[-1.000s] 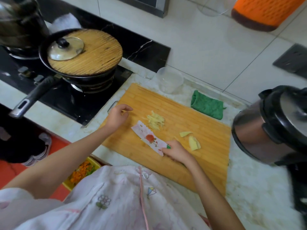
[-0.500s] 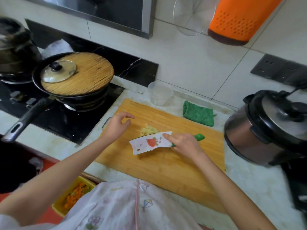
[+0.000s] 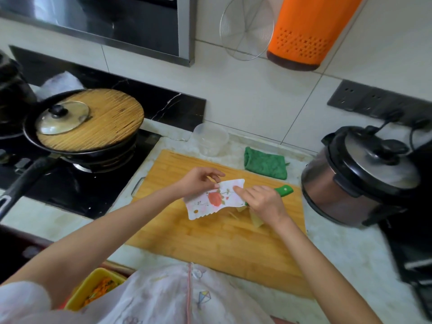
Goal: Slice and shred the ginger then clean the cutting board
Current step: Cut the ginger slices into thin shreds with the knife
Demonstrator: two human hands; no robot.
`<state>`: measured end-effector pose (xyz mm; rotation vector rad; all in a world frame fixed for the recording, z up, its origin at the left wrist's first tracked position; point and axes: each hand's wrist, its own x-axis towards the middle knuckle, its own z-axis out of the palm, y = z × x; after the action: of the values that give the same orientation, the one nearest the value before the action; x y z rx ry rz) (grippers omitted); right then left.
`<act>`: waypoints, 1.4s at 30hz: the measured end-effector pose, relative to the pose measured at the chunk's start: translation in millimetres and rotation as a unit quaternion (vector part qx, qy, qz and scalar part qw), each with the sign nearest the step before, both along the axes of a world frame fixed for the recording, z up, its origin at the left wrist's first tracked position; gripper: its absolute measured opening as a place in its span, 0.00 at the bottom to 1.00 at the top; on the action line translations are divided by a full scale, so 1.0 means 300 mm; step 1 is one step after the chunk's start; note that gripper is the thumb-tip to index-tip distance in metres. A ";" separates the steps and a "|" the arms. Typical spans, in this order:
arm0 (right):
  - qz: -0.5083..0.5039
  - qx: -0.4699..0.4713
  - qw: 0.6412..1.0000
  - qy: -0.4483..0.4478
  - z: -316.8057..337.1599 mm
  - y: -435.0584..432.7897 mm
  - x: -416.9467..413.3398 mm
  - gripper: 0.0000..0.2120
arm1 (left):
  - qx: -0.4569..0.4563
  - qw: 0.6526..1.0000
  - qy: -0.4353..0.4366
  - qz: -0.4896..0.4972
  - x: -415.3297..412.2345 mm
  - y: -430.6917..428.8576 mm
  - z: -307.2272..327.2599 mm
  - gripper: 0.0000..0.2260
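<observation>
The ginger (image 3: 255,220) lies on the board (image 3: 210,244), mostly hidden. One pale slice shows just below the right hand (image 3: 264,203), with a few thin shreds beside it, too blurred to count. Above it is the one knife (image 3: 215,199), its flowered blade turned flat side up and held off the wood. The right hand grips the green handle, with the forefinger laid along the blade. The left hand (image 3: 198,181) has curled fingers, and their tips touch the blade's far edge. It cannot be told whether they pinch the blade or only brush it.

The likely risk is a cut: bare fingertips on a tilted blade could slip toward the edge if the knife turns in the grip. Shreds knocked loose might also scatter off the board onto the worktop (image 3: 339,253), leaving more to clean.

Around the board there are one green cloth (image 3: 265,166) and one clear cup (image 3: 210,142) at its far side. One lidded pan (image 3: 81,127) stands to the left and one cooker (image 3: 360,181) to the right.
</observation>
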<state>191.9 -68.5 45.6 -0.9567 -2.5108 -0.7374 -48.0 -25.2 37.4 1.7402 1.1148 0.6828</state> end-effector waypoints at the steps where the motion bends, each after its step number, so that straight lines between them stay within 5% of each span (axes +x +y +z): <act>1: 0.000 0.004 1.000 0.002 0.001 -0.003 0.000 0.16 | 0.005 1.000 -0.005 0.000 0.005 0.002 0.006 0.11; 10: -0.009 0.036 0.998 0.051 0.011 0.025 0.020 0.19 | -0.034 0.997 -0.017 0.064 -0.025 0.071 0.057 0.06; 15: -0.062 -0.128 0.976 0.167 0.011 0.014 0.053 0.21 | -0.025 0.996 0.053 0.060 -0.071 0.117 0.009 0.06; 17: -0.153 -0.276 0.913 0.259 0.021 0.001 0.039 0.13 | -0.031 0.995 0.085 0.044 -0.074 0.116 -0.015 0.07; 18: -0.189 -0.377 0.848 0.320 0.023 -0.003 0.029 0.09 | -0.030 0.994 0.098 0.035 -0.073 0.113 -0.024 0.07; 21: -0.231 -0.608 0.569 0.503 0.022 -0.008 0.021 0.04 | -0.017 0.992 0.123 0.008 -0.064 0.109 -0.033 0.10; 23: -0.259 -0.651 0.482 0.526 0.012 -0.007 0.037 0.04 | -0.021 0.991 0.134 0.016 -0.060 0.107 -0.038 0.12; 30: -0.274 -0.680 0.410 0.543 0.007 -0.025 0.020 0.06 | 0.075 0.981 0.168 0.066 -0.036 0.076 -0.045 0.11; 35: -0.266 -0.683 0.386 0.560 0.017 -0.023 -0.010 0.05 | 0.215 0.958 0.187 -0.039 0.017 0.051 -0.036 0.19; 42: -0.215 -0.681 0.304 0.630 0.050 -0.013 -0.034 0.08 | 0.478 0.846 0.209 -0.111 0.010 0.033 -0.062 0.27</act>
<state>181.7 -72.3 60.5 -1.5150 -0.6890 1.8336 -45.2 -15.4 18.8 2.9381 0.8518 0.8002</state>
